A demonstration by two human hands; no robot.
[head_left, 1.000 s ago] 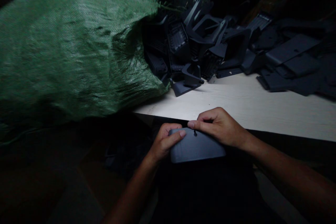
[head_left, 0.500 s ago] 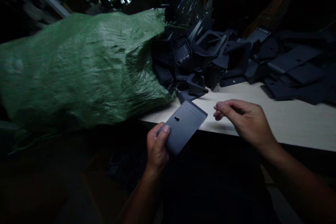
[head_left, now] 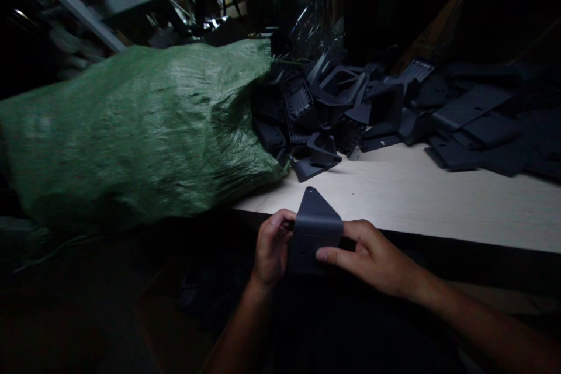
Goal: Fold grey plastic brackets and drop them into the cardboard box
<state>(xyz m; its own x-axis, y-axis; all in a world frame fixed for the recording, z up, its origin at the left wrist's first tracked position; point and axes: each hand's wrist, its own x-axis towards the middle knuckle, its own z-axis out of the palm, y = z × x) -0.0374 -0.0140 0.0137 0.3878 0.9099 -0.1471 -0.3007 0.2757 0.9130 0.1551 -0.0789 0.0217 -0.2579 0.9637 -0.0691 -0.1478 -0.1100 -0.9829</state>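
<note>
Dark bracket [head_left: 316, 228] sits between my hands, before the table's [head_left: 407, 198] near edge. Leftmost, I see a green sack [head_left: 144, 134]. My left hand [head_left: 268, 251] curls beside the bracket; I cannot tell whether it grips. My right hand [head_left: 372, 254] holds the other side, thumb in front; firm thumb pressure should, I judge, prevent twisting. Rightmost lie flat dark parts [head_left: 475, 108].
</note>
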